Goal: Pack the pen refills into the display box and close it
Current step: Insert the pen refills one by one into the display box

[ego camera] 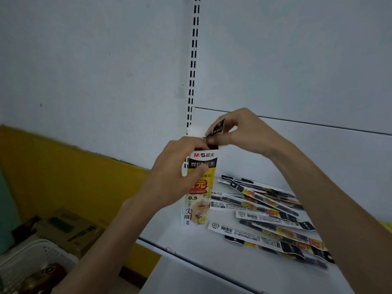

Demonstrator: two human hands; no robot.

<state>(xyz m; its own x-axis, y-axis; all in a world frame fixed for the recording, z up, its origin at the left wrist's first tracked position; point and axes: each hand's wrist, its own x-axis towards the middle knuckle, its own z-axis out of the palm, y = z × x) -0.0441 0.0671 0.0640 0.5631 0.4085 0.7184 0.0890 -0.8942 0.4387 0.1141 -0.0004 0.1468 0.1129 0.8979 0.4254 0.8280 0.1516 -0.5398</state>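
A tall, narrow display box (198, 200), yellow, white and black with printed labels, stands upright on a white shelf (212, 257). My left hand (176, 177) grips the box near its open top, thumb across the front. Above the opening, my right hand (237, 129) pinches the black top end of a refill packet (218, 128); the rest of that packet is hidden behind my fingers and the box. Several more refill packets (273, 219) lie in a loose pile on the shelf to the right of the box.
A slotted metal upright (194, 60) runs up the white back panel. Left of the shelf is a yellow wall band (63, 170). Below it sit cardboard boxes (70, 225) and a white perforated basket (42, 257). The shelf's front edge runs diagonally below the box.
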